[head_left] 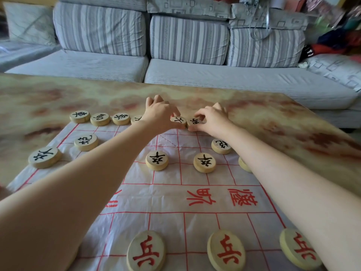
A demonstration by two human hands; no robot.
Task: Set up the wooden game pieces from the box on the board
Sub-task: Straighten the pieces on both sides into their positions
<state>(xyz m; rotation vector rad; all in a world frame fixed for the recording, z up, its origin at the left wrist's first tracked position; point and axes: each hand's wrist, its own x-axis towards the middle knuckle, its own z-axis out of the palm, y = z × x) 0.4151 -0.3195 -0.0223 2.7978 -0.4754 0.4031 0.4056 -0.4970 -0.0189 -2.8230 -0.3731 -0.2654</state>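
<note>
I am seeing both arms reaching out to the far edge of the board (175, 198), and each hand is pinching one wooden disc. The left hand (160, 114) is gripping a black-lettered piece (178, 120) between thumb and fingertips, holding it at the middle of the back row. The right hand (212, 118) is gripping a second black-lettered piece (195, 122) in the same way, and the two discs are sitting just beside each other, nearly touching. To the left of the left hand a row of back-rank pieces (100, 119) is lying along the board's far edge, the nearest one partly hidden behind the wrist. Closer in, a cannon piece (86, 142) is resting on the left side and another (221, 146) on the right, beside the right forearm. Two black soldier pieces (156, 160) are standing in the middle of the board, a third (45, 157) is lying at the left edge, and one more is showing only as a sliver behind the right forearm. Nearest to me, three red soldier pieces (226, 251) are lining the close side. The thin white board with red lines is lying wrinkled on a marbled tabletop (58, 96), and a striped grey sofa (187, 55) is standing behind it.
</note>
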